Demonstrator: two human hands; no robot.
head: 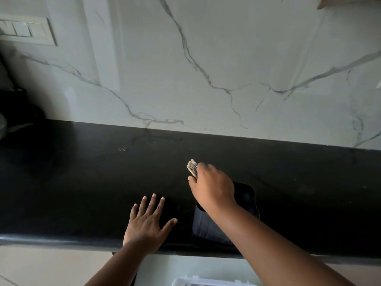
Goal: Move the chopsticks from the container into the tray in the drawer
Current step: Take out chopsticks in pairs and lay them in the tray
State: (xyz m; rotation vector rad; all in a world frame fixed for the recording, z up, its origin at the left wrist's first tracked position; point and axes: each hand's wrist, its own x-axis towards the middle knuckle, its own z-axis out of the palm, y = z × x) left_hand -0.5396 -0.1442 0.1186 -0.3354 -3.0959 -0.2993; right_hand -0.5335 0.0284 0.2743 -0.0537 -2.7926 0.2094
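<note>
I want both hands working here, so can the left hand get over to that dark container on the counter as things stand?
Probably yes. The left hand lies flat and open on the black counter, with bare counter between it and the container. But the right hand, gripping the chopsticks, and its forearm cover the opening.

Pale chopsticks (pixel 192 167) with blue-patterned tops rise above the dark square container (pixel 246 196), near the counter's front edge.

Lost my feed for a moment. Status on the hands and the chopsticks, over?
Right hand grips chopsticks above the dark container. Left hand flat, open on the black counter. White tray edge visible below; path looks unobstructed.
</note>
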